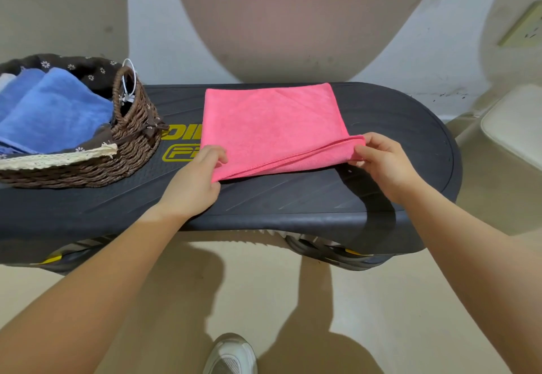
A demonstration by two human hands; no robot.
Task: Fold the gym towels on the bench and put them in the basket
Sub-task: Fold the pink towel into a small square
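A: Status? Where's the pink microfibre towel (272, 127)?

B: Mid-bench on the dark plastic bench (396, 145). Your left hand (195, 181) and right hand (381, 159) each pinch a near corner. Keep edges aligned, fold toward 12 o'clock.

A: Basket?

B: Brown woven wicker basket (133, 139) at 9 o'clock, folded blue towels (52, 112) inside.

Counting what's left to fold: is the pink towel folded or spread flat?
Folded at least once: the pink towel shows doubled layers along its near edge, whose corners the left hand and right hand pinch.
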